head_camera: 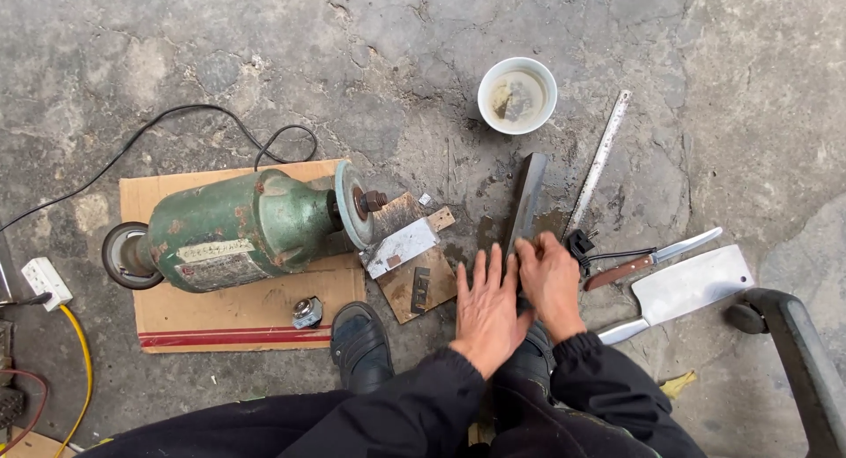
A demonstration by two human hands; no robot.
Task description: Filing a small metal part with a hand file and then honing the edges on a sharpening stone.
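Dark blade (526,203): near end hidden under both hands. Chair arm (797,352) cut off at right edge.

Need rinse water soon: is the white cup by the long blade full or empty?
Partly filled: the white cup stands upright on the concrete, with murky liquid over its bottom, well under the rim.

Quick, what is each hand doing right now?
Left hand: open, fingers spread, pressing flat on the long dark blade.
Right hand: fingers curled, pressing the same blade; grip cannot be told.
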